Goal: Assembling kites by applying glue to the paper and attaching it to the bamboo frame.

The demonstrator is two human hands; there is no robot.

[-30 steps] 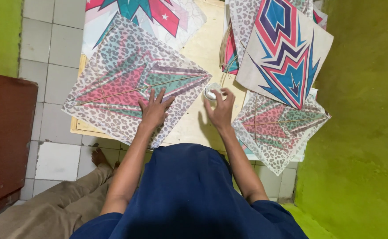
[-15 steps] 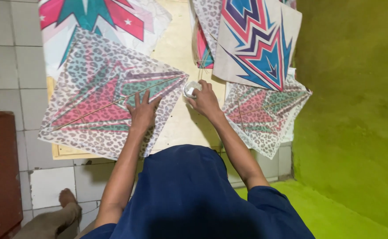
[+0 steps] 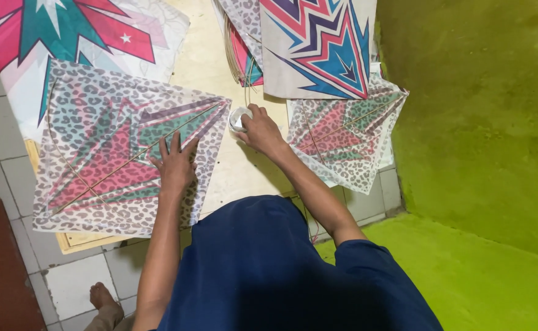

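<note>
Here, left hand [image 3: 174, 167] flat on leopard-print kite [image 3: 106, 153], right hand [image 3: 260, 132] gripping white tape roll [image 3: 238, 119]

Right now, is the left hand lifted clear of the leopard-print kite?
No, the left hand lies flat, fingers spread, on the leopard-print kite.

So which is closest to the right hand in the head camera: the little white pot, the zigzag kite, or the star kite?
1. Little white pot: under the right hand, touching.
2. Zigzag kite: just above.
3. Star kite: far top left.

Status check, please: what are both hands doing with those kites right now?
Left hand flat on leopard-print kite. Right hand gripping small white roll. Nothing between them.
</note>
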